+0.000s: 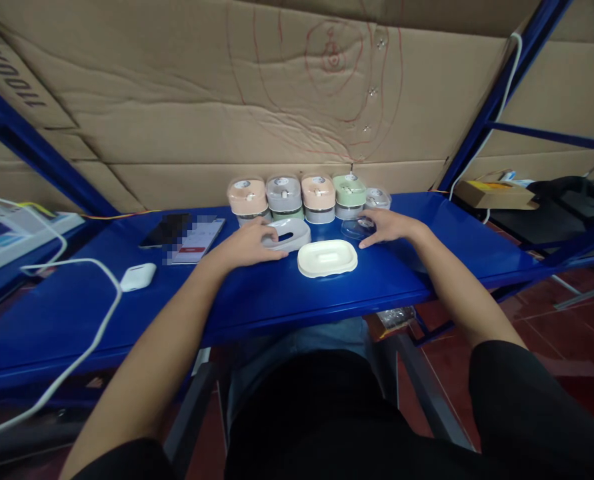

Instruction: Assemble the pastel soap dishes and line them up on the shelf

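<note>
My left hand (253,243) is at the left end of a grey oval plastic piece (303,233) with a slot in its middle, its thumb and fingers closed about that end. My right hand (391,227) has its thumb and fingers around the right side of a clear plastic lid (353,229) low over the table. Between the hands, nearer the front edge, a cream oval tray-like piece (327,253) lies on the blue table. Behind them stand several lidded plastic boxes in a row, including a peach box (319,193) and a green box (351,192), some stacked.
On the left of the blue table (271,293) lie a dark phone (163,231), a phone with a lit screen (199,241) and a white earbud case (138,277). A white cable (107,307) runs past them. Cardboard (177,133) backs the table, and a carton (497,195) sits at right.
</note>
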A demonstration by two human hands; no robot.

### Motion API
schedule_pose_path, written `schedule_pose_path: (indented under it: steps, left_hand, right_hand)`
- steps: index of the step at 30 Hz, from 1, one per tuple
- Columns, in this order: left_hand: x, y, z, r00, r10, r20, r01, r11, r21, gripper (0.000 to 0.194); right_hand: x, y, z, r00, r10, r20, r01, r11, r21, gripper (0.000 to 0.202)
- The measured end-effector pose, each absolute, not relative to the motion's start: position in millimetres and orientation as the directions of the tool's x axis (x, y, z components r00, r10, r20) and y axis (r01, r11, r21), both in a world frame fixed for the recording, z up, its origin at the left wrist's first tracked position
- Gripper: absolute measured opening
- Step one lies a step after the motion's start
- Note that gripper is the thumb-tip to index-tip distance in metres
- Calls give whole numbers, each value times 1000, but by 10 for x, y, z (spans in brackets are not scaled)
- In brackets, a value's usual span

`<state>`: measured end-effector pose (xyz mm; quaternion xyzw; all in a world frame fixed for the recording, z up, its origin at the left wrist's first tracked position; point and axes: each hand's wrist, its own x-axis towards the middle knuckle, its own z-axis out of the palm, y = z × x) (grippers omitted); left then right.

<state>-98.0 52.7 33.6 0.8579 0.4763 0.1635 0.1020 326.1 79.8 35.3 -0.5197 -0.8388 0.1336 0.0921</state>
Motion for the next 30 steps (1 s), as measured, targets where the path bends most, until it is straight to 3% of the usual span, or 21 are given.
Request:
schedule_pose_path:
  steps: [4,7,18,23,30]
  left_hand:
    - [-814,346,343,501,781,373,644,-624,442,51]
    - [-587,181,292,544,726,420,557,-687,467,47]
    - [-245,43,119,681,683,266,511,-703,495,45]
    - [-226,-3,109,682,688,247,545,-704,456,49]
    - [-191,-71,150,689,676,262,624,-737,260,53]
  right_hand:
    - [3258,791,356,-456,890,15,836,434,-336,108]
    - [3263,802,343,-472,881,26,821,450,-351,106]
    - [3274,821,325,-472,881,24,830,453,-326,106]
    - [3255,808,338,-466,884,33,836,452,-310,101]
    - [3211,729,412,-433,897,86,849,438,-296,91]
